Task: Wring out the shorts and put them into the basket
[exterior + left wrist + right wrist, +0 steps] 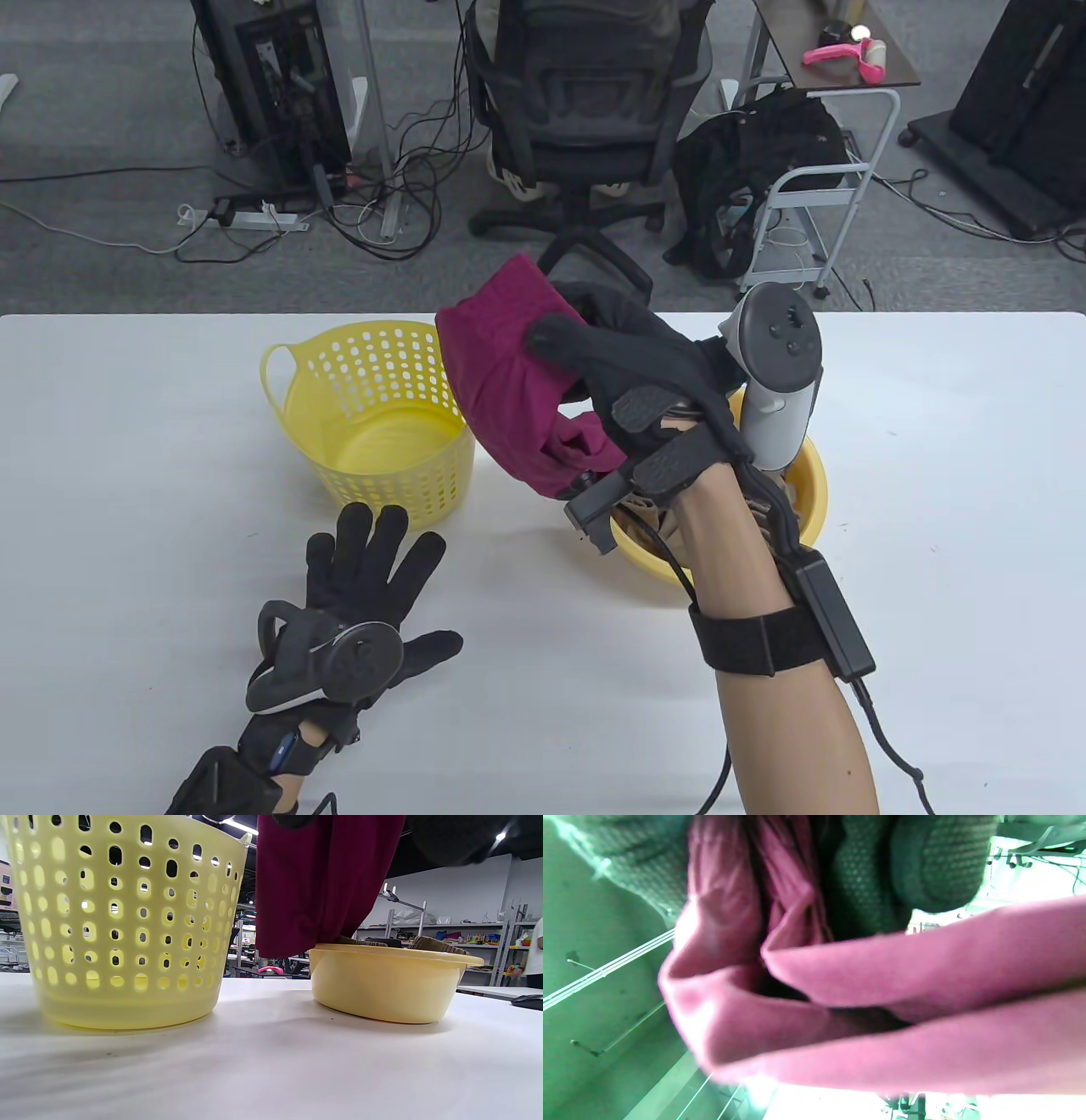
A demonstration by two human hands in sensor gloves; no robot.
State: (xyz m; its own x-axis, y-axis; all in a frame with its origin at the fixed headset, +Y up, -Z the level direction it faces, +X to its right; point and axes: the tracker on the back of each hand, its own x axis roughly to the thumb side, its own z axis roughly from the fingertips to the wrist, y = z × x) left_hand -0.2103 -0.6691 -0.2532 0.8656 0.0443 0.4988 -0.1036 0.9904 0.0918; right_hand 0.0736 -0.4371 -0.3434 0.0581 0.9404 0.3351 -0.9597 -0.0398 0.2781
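My right hand grips bunched maroon shorts in the air, between the yellow perforated basket and the yellow basin. In the left wrist view the shorts hang just over the near rim of the basin, right of the basket. The right wrist view is filled with folds of the shorts and dark gloved fingers curled round them. My left hand lies flat on the table in front of the basket, fingers spread, holding nothing.
The white table carries the basket at mid-left and the basin at mid-right; brownish cloth lies in the basin. An office chair, a metal cart and floor cables stand beyond the far edge.
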